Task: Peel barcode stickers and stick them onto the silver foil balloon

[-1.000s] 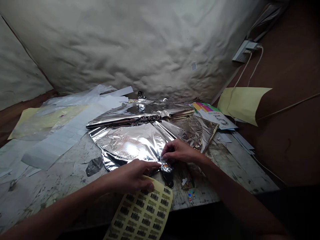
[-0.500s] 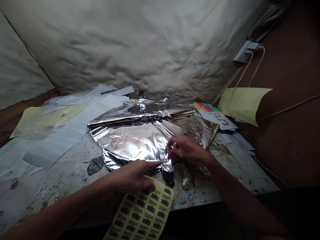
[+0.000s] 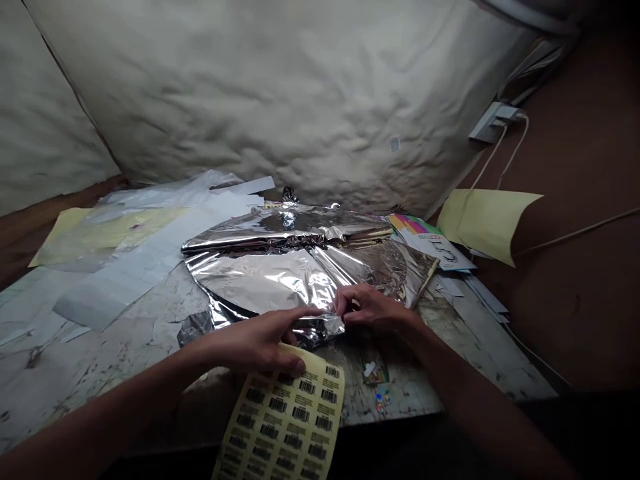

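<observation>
Silver foil balloons (image 3: 260, 273) lie flat in a stack on the worktable. My left hand (image 3: 265, 340) grips the upper edge of a yellow sheet of barcode stickers (image 3: 295, 413), which hangs past the table's front edge. Its index finger stretches out onto the foil. Beside that fingertip, my right hand (image 3: 367, 307) has its thumb and fingers pinched together at the front edge of the foil. What is between those fingertips is too small to make out.
White papers and clear plastic (image 3: 145, 247) cover the table's left side. Printed cards (image 3: 430, 247) lie at the back right. A yellow sheet (image 3: 493, 223) hangs by the brown wall, below a power socket (image 3: 495, 122) with cables. Small coloured bits (image 3: 383, 400) lie near the front edge.
The foil's front end, with its dark tail, no longer sticks out toward me between my hands. My right hand's fingers have closed into a pinch. The view has tilted slightly upward.
</observation>
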`<control>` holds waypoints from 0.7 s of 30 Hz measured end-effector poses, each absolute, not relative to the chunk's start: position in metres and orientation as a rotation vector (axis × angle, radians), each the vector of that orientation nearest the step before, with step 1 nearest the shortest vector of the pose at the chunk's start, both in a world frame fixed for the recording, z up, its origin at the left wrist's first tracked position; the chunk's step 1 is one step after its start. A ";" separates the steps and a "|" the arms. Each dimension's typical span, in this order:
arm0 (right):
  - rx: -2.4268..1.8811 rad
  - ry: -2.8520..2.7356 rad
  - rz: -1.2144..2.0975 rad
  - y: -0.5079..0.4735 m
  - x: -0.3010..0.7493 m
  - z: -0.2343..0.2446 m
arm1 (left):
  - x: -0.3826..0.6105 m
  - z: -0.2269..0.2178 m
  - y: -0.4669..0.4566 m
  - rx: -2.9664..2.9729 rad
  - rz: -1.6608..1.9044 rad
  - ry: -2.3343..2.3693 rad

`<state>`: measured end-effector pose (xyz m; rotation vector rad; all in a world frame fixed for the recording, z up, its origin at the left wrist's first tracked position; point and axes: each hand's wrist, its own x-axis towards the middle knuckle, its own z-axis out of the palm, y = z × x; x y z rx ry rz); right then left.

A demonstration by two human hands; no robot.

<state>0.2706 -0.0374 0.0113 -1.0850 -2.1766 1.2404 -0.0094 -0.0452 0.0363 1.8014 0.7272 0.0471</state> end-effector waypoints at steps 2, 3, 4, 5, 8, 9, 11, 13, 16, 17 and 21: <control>-1.117 -2.015 1.358 -0.035 0.271 0.008 | -0.009 0.036 -0.048 1.929 0.033 0.707; -1.120 -1.942 1.423 -0.034 0.272 0.007 | -0.008 0.035 -0.050 1.993 0.021 0.704; -1.122 -1.880 1.479 -0.032 0.273 0.006 | -0.008 0.033 -0.051 2.043 0.015 0.705; -1.131 -1.824 1.520 -0.031 0.274 0.004 | -0.007 0.030 -0.053 2.074 0.014 0.706; -1.190 -1.642 1.575 -0.028 0.276 0.001 | -0.007 0.025 -0.054 2.085 0.004 0.691; -1.218 -1.581 1.568 -0.027 0.275 0.001 | -0.007 0.024 -0.054 2.081 -0.006 0.688; -1.262 -1.481 1.521 -0.026 0.271 0.002 | -0.008 0.023 -0.054 2.087 -0.017 0.700; -1.282 -1.432 1.452 -0.025 0.264 0.004 | -0.008 0.024 -0.055 2.085 0.011 0.735; -1.293 -1.422 1.370 -0.026 0.256 0.008 | -0.006 0.023 -0.056 2.024 0.069 0.730; -1.301 -1.434 1.357 -0.026 0.254 0.009 | -0.005 0.022 -0.057 2.002 0.084 0.713; -1.324 -1.500 1.386 -0.023 0.257 0.005 | -0.001 0.013 -0.057 1.982 0.135 0.667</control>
